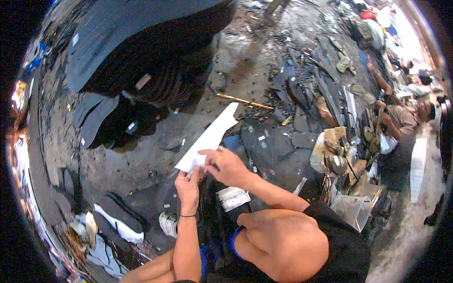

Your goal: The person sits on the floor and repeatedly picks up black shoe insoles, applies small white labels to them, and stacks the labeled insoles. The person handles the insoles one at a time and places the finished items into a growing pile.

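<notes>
A long white sheet, stiff-looking and notched at its far end, slants up and away in front of me. My left hand pinches its near end between thumb and fingers, a dark band round the wrist. From the right, my right hand reaches onto the same near end. Its index finger lies over the sheet's edge, and the other fingers are bent close to my left thumb. Whether anything small sits between the two hands is hidden. Below them a wrapped white bundle lies near my knee.
Dark sole-shaped sheets are stacked in a large pile at the far left. A thin stick lies beyond the white sheet. Dark offcuts litter the ground to the right, near bags and scraps. Another person sits at far right.
</notes>
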The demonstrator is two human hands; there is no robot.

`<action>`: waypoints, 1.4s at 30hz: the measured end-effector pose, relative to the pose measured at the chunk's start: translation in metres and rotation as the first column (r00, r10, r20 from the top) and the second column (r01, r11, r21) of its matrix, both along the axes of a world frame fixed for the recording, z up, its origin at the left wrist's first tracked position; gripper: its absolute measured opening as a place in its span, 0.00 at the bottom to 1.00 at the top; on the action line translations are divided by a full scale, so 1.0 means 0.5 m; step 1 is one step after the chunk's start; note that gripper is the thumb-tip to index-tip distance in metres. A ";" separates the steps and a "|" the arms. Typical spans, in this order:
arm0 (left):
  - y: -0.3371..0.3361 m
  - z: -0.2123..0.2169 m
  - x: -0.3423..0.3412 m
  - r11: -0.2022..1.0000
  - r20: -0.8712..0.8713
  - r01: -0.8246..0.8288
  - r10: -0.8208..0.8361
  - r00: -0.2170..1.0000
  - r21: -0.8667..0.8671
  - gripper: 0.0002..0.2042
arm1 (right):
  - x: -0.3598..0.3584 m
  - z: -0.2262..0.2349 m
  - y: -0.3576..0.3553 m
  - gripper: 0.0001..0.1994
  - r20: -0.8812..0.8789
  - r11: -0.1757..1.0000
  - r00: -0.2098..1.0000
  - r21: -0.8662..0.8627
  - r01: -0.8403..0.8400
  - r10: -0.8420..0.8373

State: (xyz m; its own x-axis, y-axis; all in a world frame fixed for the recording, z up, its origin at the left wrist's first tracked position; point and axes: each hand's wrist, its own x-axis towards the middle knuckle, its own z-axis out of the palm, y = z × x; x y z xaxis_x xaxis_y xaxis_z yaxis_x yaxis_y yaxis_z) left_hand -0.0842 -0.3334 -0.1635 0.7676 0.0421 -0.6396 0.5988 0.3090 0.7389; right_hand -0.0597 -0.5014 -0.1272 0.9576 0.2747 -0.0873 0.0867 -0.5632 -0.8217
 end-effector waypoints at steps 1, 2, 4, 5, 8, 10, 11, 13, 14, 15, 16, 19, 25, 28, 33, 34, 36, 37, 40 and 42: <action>-0.004 -0.001 0.001 0.997 0.044 -0.028 0.031 0.999 -0.069 0.16 | -0.002 0.002 -0.001 0.20 0.045 1.000 0.999 -0.012 0.019 -0.019; -0.009 -0.001 0.002 0.992 0.020 -0.077 0.079 0.997 -0.099 0.15 | -0.006 0.003 0.000 0.20 0.093 1.000 0.995 -0.003 0.028 -0.028; -0.016 -0.001 0.003 0.981 -0.028 -0.148 0.145 0.989 -0.129 0.14 | -0.014 0.006 0.007 0.21 0.110 0.996 0.991 0.053 0.068 -0.074; -0.020 -0.001 0.003 0.977 -0.047 -0.168 0.163 0.985 -0.132 0.13 | -0.018 0.008 0.011 0.21 0.077 0.990 0.991 0.097 0.102 -0.110; -0.026 0.003 0.003 0.979 -0.128 -0.128 0.108 0.986 -0.156 0.12 | -0.025 0.008 0.020 0.24 0.018 0.989 0.996 0.120 0.085 -0.088; -0.030 0.005 0.002 0.981 -0.132 -0.129 0.110 0.985 -0.144 0.12 | -0.025 0.006 0.022 0.25 0.017 0.989 0.995 0.108 0.098 -0.101; -0.031 0.006 0.001 0.977 -0.066 -0.132 0.123 0.990 -0.165 0.11 | -0.024 0.003 0.021 0.24 0.064 0.987 0.991 0.123 0.106 -0.114; -0.030 0.006 -0.001 0.981 0.019 -0.112 0.117 0.993 -0.159 0.11 | -0.020 -0.003 0.020 0.24 0.065 0.985 0.988 0.118 0.129 -0.138; -0.029 0.007 -0.002 0.987 0.058 -0.093 0.101 0.993 -0.131 0.11 | -0.021 -0.004 0.020 0.23 0.067 0.983 0.986 0.113 0.144 -0.153; -0.027 0.007 -0.004 0.992 0.099 -0.068 0.079 0.992 -0.106 0.10 | -0.020 -0.005 0.020 0.23 0.043 0.983 0.988 0.120 0.139 -0.145; -0.026 0.007 -0.005 0.996 0.087 -0.069 0.074 0.993 -0.062 0.10 | -0.022 -0.005 0.020 0.23 0.021 0.983 0.990 0.121 0.139 -0.142; -0.022 0.001 -0.003 0.999 0.069 -0.043 0.041 0.997 0.030 0.10 | -0.028 -0.004 0.022 0.24 0.048 0.990 0.991 0.069 0.125 -0.128; -0.019 -0.016 -0.007 1.000 0.038 -0.012 0.012 0.999 0.002 0.08 | -0.037 0.003 0.016 0.24 0.193 0.990 0.978 0.127 0.060 -0.084; -0.006 -0.019 -0.016 0.997 0.028 0.073 -0.072 0.997 -0.036 0.07 | -0.032 -0.002 0.009 0.23 0.272 0.987 0.958 0.149 0.054 -0.093; -0.011 -0.003 -0.005 0.983 0.105 0.145 -0.156 0.982 0.111 0.06 | -0.033 -0.002 0.001 0.23 0.156 0.985 0.986 0.173 0.028 -0.056; -0.019 0.005 -0.001 0.973 0.112 0.163 -0.182 0.977 0.161 0.05 | -0.036 0.002 0.000 0.24 0.160 0.984 0.984 0.173 0.047 -0.075; -0.037 0.026 0.002 0.979 0.112 0.159 -0.174 0.978 0.131 0.05 | -0.043 0.015 -0.007 0.26 0.097 0.976 0.987 0.190 0.105 -0.125; -0.038 0.040 -0.001 0.989 0.103 0.138 -0.142 0.985 0.049 0.05 | -0.045 0.022 -0.014 0.28 0.028 0.952 0.985 0.260 0.160 -0.173; -0.019 0.076 -0.028 0.526 -0.015 0.829 -0.843 0.538 0.191 0.05 | -0.043 0.041 -0.056 0.29 -0.074 0.856 0.950 0.415 0.307 -0.304; 0.034 0.093 -0.062 0.565 0.123 0.798 -0.825 0.552 0.208 0.10 | -0.033 0.044 -0.092 0.29 -0.187 0.771 0.900 0.466 0.435 -0.394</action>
